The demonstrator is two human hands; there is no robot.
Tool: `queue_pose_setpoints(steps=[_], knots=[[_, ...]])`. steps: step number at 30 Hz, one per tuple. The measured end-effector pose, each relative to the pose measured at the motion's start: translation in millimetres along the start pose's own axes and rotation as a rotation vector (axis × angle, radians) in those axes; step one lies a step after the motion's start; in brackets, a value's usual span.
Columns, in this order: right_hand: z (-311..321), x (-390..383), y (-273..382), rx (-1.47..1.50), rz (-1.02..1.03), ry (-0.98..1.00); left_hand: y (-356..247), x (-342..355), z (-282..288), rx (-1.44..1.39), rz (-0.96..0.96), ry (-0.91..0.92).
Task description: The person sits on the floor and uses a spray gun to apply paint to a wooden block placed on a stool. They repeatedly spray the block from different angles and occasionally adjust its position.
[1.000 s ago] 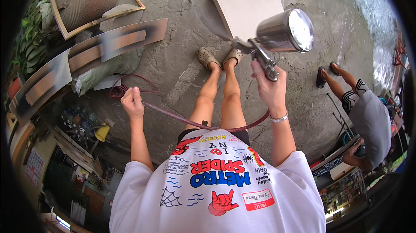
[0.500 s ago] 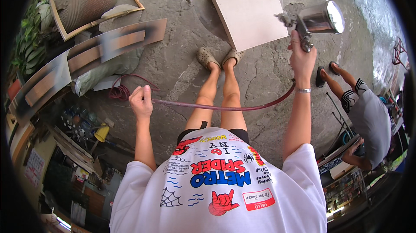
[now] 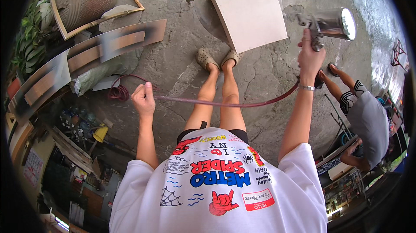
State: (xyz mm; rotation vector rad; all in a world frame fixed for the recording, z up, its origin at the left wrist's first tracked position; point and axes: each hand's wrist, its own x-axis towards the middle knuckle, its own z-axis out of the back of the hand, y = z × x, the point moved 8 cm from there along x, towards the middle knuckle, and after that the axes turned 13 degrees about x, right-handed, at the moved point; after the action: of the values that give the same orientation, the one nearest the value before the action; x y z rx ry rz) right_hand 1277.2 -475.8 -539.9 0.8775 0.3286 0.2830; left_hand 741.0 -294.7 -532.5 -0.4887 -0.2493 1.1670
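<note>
Head view showed the right hand [image 3: 311, 62] wrapped around the handle of a metal spray gun [image 3: 315, 28], its palm and curled fingers hiding most of the grip. The left hand [image 3: 143, 99] was closed on a reddish hose [image 3: 251, 105], whose join to the gun was lost behind the right wrist. The gun was just right of a pale, curved panel [image 3: 249, 12]; its blurred nozzle pointed left toward it, and the silver cup [image 3: 333, 23] had its long axis running sideways, shiny end facing right. Beneath the panel, a round disc [image 3: 208, 12] was partly covered and cut off at the top. Compared with 0.5 s earlier, the gun had shifted right and slightly nearer the wearer.
</note>
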Motion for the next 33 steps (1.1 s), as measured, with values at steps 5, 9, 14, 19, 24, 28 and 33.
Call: queue_pose_setpoints(steps=[5, 9, 14, 19, 24, 28, 33], knots=[[-45, -59, 22, 0.123, -0.044, 0.244, 21, 2, 20, -0.001, 0.020, -0.041], [-70, -96, 44, 0.121, -0.053, 0.392, 38, -1, 30, 0.028, 0.045, -0.040], [-94, -129, 65, 0.345, -0.076, 0.533, 40, -1, 33, 0.022, 0.055, -0.026], [-100, -113, 69, 0.231, -0.080, 0.538, 35, 2, 32, 0.005, 0.034, -0.027], [-78, -50, 49, 0.019, 0.037, 0.295, 29, -2, 25, 0.011, 0.009, -0.016], [-46, 0, 19, -0.091, -0.011, 0.124, 14, 1, 13, -0.008, -0.012, 0.007], [-16, 41, 24, -0.146, 0.054, -0.051, -3, 0, 0, -0.039, -0.018, 0.056]])
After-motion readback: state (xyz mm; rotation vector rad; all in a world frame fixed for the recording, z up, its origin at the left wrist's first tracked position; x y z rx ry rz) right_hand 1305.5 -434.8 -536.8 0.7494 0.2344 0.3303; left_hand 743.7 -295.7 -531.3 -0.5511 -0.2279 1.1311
